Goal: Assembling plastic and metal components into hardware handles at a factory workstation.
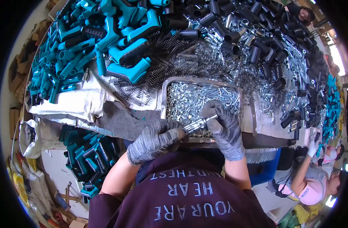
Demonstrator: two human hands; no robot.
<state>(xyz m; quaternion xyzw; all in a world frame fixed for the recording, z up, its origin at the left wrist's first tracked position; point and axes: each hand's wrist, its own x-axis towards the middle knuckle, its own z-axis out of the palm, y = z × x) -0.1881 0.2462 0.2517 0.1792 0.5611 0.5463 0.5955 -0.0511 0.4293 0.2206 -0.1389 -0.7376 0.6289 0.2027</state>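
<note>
In front of my chest, both my hands wear grey knit gloves. My left hand (153,140) is closed around one end of a shiny metal shaft assembly (195,126). At its other, thinner end, my right hand (226,131) pinches the piece between thumb and fingers. The assembly is slightly tilted, its right end higher, and the gloves hide both its grips in part. Just beyond it lies a metal tray (164,99) filled with small silvery bolts and pins (185,97).
Teal tool housings (132,72) with black grips heap up at left. Dark springs (162,57) cover the middle; black tubes (257,53) and steel rods lie at right. More teal housings (92,159) fill the space below the table's left edge. A co-worker (308,186) sits at right.
</note>
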